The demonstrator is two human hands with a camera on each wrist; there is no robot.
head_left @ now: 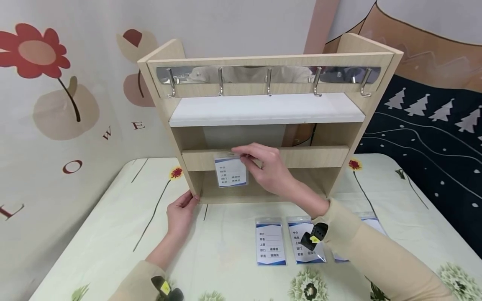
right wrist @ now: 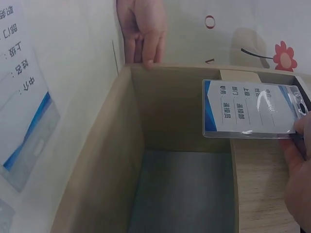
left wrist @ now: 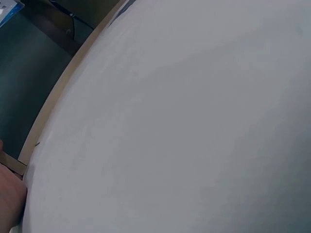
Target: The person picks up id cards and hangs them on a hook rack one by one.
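Observation:
My right hand (head_left: 269,167) pinches the top end of a clear plastic name badge (head_left: 231,171) between thumb and fingers. A white card with blue edges and printed lines shows inside it. The badge hangs upright before the lower crossbar of a light wood shelf unit (head_left: 316,158); in the right wrist view, the badge (right wrist: 250,108) overlaps that bar. My left hand (head_left: 182,213) touches the unit's lower left corner, fingers along the outer side of the panel, as the left hand (right wrist: 143,26) in the right wrist view also shows.
More name badges lie on the floral tablecloth (head_left: 226,234): one badge (head_left: 271,244), another (head_left: 306,246) beside it, and a third (head_left: 373,225) partly under my right sleeve. A metal hook strip (head_left: 244,75) spans the unit's top above a white shelf board (head_left: 263,109). Patterned curtains (head_left: 86,113) hang behind.

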